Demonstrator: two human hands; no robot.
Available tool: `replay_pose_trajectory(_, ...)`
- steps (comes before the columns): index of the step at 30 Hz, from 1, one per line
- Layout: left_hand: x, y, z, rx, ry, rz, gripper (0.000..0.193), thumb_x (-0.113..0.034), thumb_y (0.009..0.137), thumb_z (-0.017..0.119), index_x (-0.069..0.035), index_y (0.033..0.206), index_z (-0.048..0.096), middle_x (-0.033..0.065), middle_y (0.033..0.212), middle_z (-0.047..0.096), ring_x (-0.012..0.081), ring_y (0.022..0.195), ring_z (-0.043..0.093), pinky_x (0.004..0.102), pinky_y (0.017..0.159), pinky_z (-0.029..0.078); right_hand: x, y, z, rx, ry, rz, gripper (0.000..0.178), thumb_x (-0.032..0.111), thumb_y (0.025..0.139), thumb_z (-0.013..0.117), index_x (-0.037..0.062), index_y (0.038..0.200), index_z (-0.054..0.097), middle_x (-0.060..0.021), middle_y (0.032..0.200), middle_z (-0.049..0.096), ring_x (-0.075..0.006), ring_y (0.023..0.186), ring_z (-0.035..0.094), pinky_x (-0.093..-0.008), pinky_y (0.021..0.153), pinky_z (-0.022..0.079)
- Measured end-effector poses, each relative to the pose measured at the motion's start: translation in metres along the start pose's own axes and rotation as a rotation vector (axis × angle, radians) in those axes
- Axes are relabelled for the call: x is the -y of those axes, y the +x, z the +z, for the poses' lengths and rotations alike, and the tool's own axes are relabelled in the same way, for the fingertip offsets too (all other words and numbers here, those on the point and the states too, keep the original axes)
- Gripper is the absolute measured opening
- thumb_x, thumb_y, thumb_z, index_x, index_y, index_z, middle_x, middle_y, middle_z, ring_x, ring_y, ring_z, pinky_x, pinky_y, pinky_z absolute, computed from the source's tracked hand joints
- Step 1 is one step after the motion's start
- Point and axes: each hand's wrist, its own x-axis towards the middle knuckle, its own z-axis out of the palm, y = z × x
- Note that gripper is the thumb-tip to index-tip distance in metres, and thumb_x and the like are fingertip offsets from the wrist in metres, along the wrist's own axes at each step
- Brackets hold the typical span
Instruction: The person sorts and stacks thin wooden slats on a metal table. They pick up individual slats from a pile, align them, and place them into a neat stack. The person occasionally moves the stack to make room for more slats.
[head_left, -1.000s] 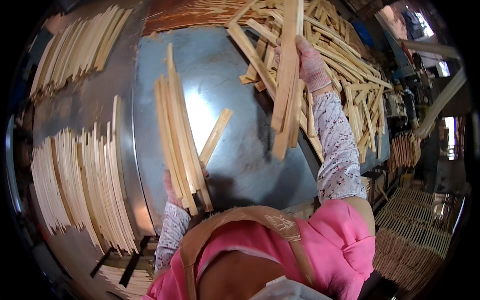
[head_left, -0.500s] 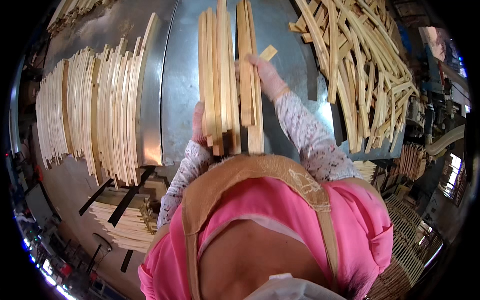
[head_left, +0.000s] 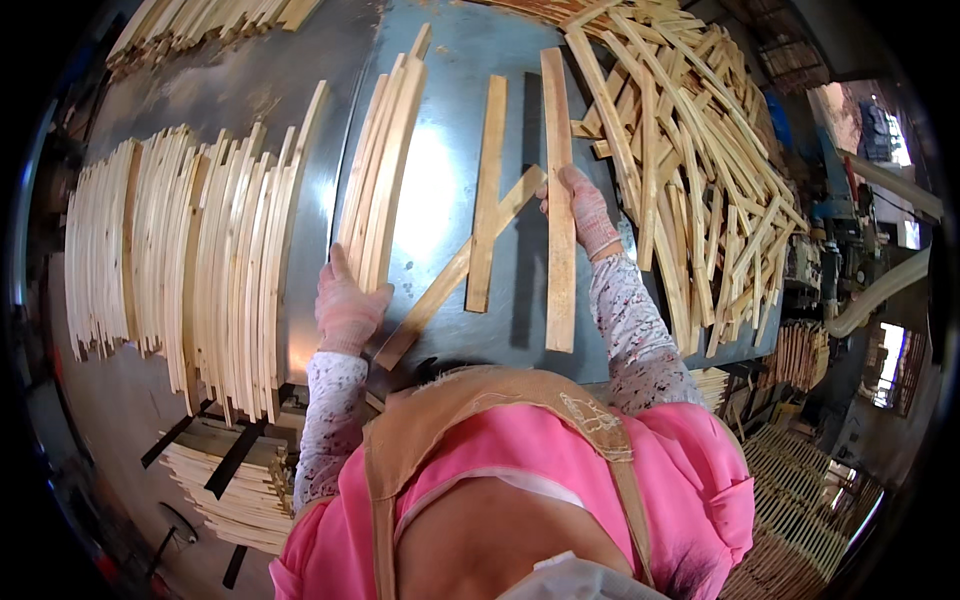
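Dim workshop clutter rings the wide view I watch from afar, its edges bending into black. Under it spreads a blue-grey sheet-metal tabletop (head_left: pixel 470 60), seamed lengthwise and bright with glare near its middle. Filling its right side, I see a jumbled heap of pale, flat wooden strips (head_left: pixel 700 130). On the left lies a long, close-set row of pale wooden strips (head_left: pixel 190 260), their ends uneven; a smaller row of similar strips (head_left: pixel 210 25) is cut off at the top left. Below, the wearer's pink shirt (head_left: pixel 680 480) and tan apron (head_left: pixel 500 390) crowd the frame.

At centre left I have a narrow bundle of pale wooden strips (head_left: pixel 385 170), slanting. My left hand (head_left: pixel 350 305) touches its lower end, thumb spread from the fingers; I cannot tell whether it grips or merely steadies. My right hand (head_left: pixel 583 210) is closed around one straight, light-brown wooden strip (head_left: pixel 560 270), thumb in front, just beside the heap. Between the hands, a short upright wooden strip (head_left: pixel 487 190) crosses a diagonal wooden strip (head_left: pixel 425 315) on the metal.
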Motion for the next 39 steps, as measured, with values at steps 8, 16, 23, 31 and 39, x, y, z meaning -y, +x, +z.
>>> replay_pose_trajectory(8, 0.028, 0.009, 0.047, -0.088, 0.038, 0.105, 0.121, -0.062, 0.081, 0.084, -0.002, 0.169, 0.028, 0.0244, 0.161, 0.044, 0.0404, 0.146, 0.048, 0.0481, 0.117, 0.045, -0.102, 0.011, 0.175, 0.423, -1.505, -0.555, 0.038, 0.026, 0.11, 0.048, -0.0029, 0.13, 0.063, -0.0316, 0.11, 0.072, -0.0474, 0.111, 0.071, -0.0529, 0.094, 0.058)
replay_pose_trajectory(16, 0.013, 0.002, 0.016, 0.112, 0.025, -0.031, 0.117, -0.045, 0.077, 0.089, -0.018, 0.173, 0.027, 0.0278, 0.171, 0.027, 0.0463, 0.157, 0.031, 0.0537, 0.128, 0.03, -0.101, -0.015, 0.178, 0.089, -1.309, -0.494, 0.057, 0.038, 0.099, 0.06, 0.003, 0.144, 0.058, -0.0267, 0.111, 0.074, -0.0484, 0.11, 0.067, -0.057, 0.1, 0.051)
replay_pose_trajectory(23, 0.0, 0.048, -0.009, 0.087, -0.021, 0.034, 0.118, -0.046, 0.075, 0.09, -0.017, 0.171, 0.028, 0.0264, 0.167, 0.034, 0.0455, 0.154, 0.037, 0.0523, 0.125, 0.036, -0.113, -0.011, 0.166, 0.089, -0.964, -0.359, 0.058, 0.043, 0.102, 0.063, 0.0039, 0.145, 0.06, -0.0246, 0.121, 0.073, -0.0457, 0.122, 0.065, -0.0499, 0.105, 0.051)
replay_pose_trajectory(31, 0.028, 0.088, 0.014, 0.103, -0.196, 0.167, 0.123, -0.052, 0.075, 0.089, -0.005, 0.169, 0.027, 0.0248, 0.161, 0.045, 0.0406, 0.152, 0.04, 0.0493, 0.127, 0.035, -0.101, 0.003, 0.242, 0.21, -1.012, 0.066, 0.096, 0.056, 0.098, 0.066, -0.0004, 0.164, 0.024, -0.0361, 0.128, 0.07, -0.0512, 0.121, 0.068, -0.0492, 0.108, 0.054)
replay_pose_trajectory(39, 0.034, 0.089, 0.022, 0.022, -0.544, 0.482, 0.1, -0.031, 0.083, 0.081, 0.0, 0.165, 0.032, 0.0271, 0.158, 0.04, 0.0461, 0.146, 0.047, 0.0476, 0.123, 0.043, -0.122, 0.014, 0.219, 0.148, -0.57, -0.178, 0.084, 0.025, 0.095, 0.078, -0.0011, 0.162, 0.034, -0.019, 0.137, 0.07, -0.0278, 0.124, 0.069, -0.0379, 0.108, 0.054)
